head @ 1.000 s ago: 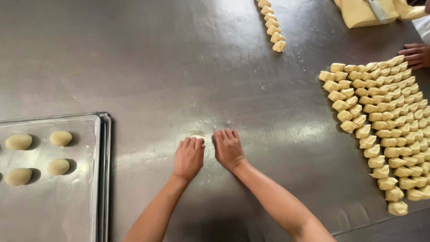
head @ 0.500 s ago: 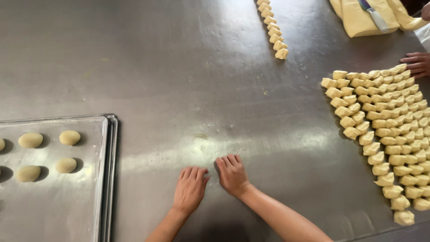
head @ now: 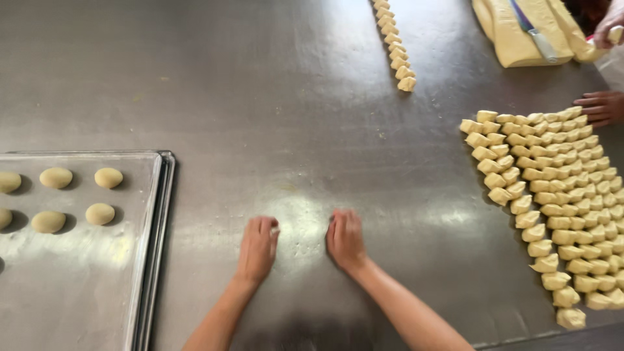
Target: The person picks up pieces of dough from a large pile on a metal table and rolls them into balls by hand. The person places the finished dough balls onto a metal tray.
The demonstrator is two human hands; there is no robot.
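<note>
Both hands are laid palm down on the steel bench point(head: 273, 97) near the lower middle of the view, side by side with a small gap between them. The left hand point(head: 257, 249) is cupped, its fingers curled downward against the metal; the right hand point(head: 345, 239) is cupped in the same way. Whether a piece of dough is enclosed under either palm cannot be told, since nothing is seen beneath them.

To the left, a tray point(head: 84, 292) is set on the bench, and several rounded dough balls point(head: 108, 177) are spaced out in rows on its far part. To the right, well apart from the hands, a large block of cut dough pieces point(head: 552, 195) is packed in slanting rows, touching one another. At the far middle, a single line of cut pieces point(head: 396, 55) is laid out. At the far right, a slab of dough point(head: 520, 32) is seen with a knife point(head: 536, 39) resting on it. Another person's hand point(head: 601, 107) is placed at the far edge of the cut pieces, at the right border.
</note>
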